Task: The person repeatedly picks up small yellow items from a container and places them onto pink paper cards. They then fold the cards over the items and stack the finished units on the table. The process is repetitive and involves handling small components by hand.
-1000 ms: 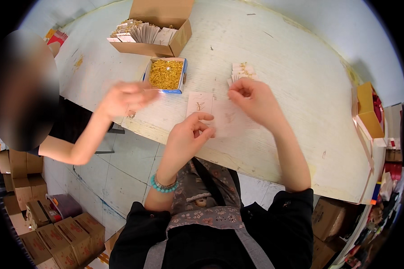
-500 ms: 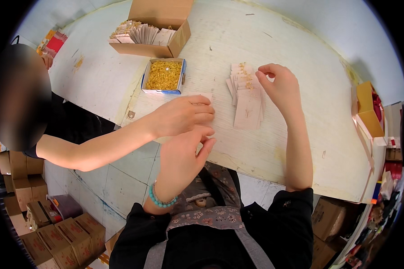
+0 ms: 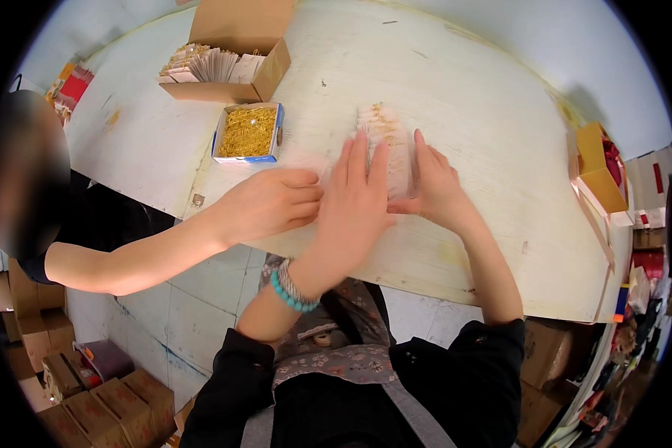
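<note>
Both hands now flat at frame centre: left hand and right hand have closed in, pressing the card stack onto the tabletop.

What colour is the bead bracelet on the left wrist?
Turquoise, seen in the head view: bracelet just below the left hand.

Left hand and right hand lie flat, fingers extended.

head camera looks steeply down, close over white table.
</note>
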{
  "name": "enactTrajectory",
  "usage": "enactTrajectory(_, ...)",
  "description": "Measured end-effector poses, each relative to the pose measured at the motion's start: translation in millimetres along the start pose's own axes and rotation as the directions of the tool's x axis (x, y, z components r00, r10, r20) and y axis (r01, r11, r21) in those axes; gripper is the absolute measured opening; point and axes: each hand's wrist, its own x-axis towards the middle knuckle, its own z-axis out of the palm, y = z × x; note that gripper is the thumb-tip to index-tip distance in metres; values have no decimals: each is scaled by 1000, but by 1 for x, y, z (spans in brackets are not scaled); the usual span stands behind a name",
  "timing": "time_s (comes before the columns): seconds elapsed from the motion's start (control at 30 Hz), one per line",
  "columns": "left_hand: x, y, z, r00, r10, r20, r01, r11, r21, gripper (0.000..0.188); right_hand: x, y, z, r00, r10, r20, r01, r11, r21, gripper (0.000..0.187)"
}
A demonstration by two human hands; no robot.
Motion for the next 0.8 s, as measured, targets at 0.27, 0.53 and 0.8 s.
enactTrajectory(0.27, 89, -35, 40, 972, -224, 66, 196, 938, 286, 112, 2, -5, 18, 995, -16, -95, 18, 1000, 24, 119)
enactTrajectory(0.53, 125, -34, 60, 904, -361, 229, 314, 924, 220, 94, 2, 0, 25, 993, 34, -114, -28, 998, 58, 118)
enactTrajectory(0.8, 118, -30, 44, 873, -325, 364, 290, 945, 149, 84, 2, -2, 30, 985, 31, -171, -15, 996, 91, 112)
